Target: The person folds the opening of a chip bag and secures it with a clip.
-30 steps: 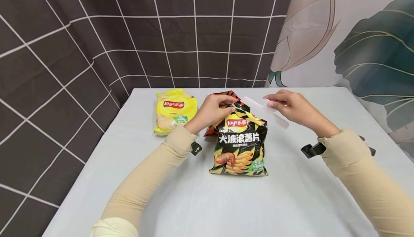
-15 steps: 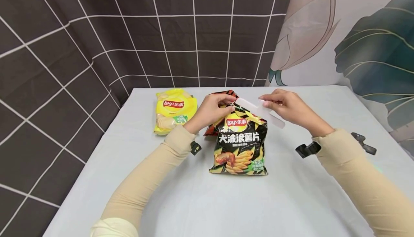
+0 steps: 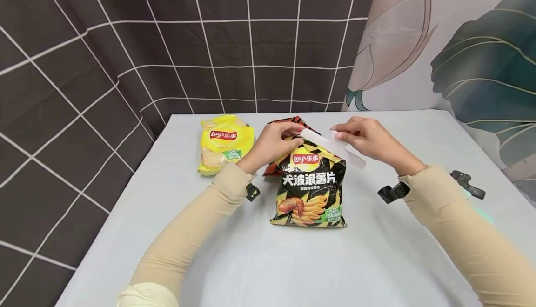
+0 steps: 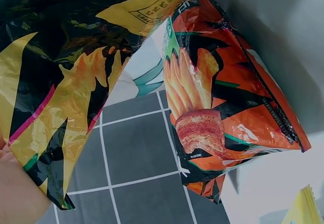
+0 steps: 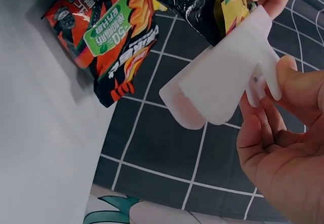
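Observation:
A black chip bag [image 3: 310,195] with yellow patterning stands upright at the table's middle, its top folded over. My left hand [image 3: 274,144] pinches the left end of that folded top; in the left wrist view the hand [image 4: 20,188] shows only at the lower left edge. My right hand [image 3: 368,142] squeezes the handles of a white bag clip [image 3: 332,146], held slantwise at the bag's top. In the right wrist view the clip's [image 5: 223,72] two long plates stand apart at the near end. Whether the bag's fold lies between them, I cannot tell.
A red and black chip bag [image 3: 272,171] stands behind the black one, partly hidden. To the left is a yellow chip bag [image 3: 226,144]. A small black object [image 3: 469,185] lies on the white table [image 3: 268,270] by my right forearm. Dark gridded cloth [image 3: 226,42] hangs behind.
My right hand has moved left with the white bag clip, bringing it across the black chip bag's top, close to my left fingers. The left hand and the bags have stayed in place.

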{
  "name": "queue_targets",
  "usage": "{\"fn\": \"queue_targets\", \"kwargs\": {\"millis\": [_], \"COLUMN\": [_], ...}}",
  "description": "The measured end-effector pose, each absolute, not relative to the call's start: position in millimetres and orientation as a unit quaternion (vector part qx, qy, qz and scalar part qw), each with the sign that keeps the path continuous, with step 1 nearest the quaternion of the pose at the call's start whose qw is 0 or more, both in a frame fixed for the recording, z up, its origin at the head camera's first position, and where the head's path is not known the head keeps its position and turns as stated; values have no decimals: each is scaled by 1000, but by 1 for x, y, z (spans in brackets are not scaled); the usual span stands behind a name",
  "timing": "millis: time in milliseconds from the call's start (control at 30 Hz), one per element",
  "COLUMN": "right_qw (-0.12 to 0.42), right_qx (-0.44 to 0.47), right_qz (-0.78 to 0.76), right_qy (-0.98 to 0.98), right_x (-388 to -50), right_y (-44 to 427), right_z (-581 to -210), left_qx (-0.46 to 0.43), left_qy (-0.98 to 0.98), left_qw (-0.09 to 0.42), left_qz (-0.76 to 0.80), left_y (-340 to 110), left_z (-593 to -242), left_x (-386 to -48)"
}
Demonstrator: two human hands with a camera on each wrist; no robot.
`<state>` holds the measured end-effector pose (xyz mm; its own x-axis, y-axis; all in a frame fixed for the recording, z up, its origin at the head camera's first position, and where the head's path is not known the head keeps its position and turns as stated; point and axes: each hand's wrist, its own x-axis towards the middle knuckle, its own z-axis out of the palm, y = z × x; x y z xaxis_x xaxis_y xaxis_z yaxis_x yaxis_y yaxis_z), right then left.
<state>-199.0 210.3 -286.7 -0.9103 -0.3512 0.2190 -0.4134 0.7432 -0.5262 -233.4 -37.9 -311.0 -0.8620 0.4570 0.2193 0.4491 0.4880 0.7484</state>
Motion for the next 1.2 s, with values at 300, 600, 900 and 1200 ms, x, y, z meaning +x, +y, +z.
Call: {"fn": "queue_targets", "kwargs": {"millis": [300, 600, 900, 1200], "right_qw": [38, 35, 30, 28], "right_qx": [199, 198, 199, 205], "right_qz": [298, 303, 314, 328], "right_qy": [-933, -931, -928, -922], "right_x": [-201, -202, -200, -200], "right_y": [206, 203, 198, 195], "right_z": [-287, -287, -287, -288], "left_qx": [270, 289, 297, 294], "left_qy": [854, 844, 837, 842], "left_qw": [0, 14, 20, 15], "left_qz": [444, 452, 459, 452], "left_y": [-39, -41, -41, -41], "left_z": [-312, -311, -311, -307], "left_x": [-235, -235, -234, -230]}}
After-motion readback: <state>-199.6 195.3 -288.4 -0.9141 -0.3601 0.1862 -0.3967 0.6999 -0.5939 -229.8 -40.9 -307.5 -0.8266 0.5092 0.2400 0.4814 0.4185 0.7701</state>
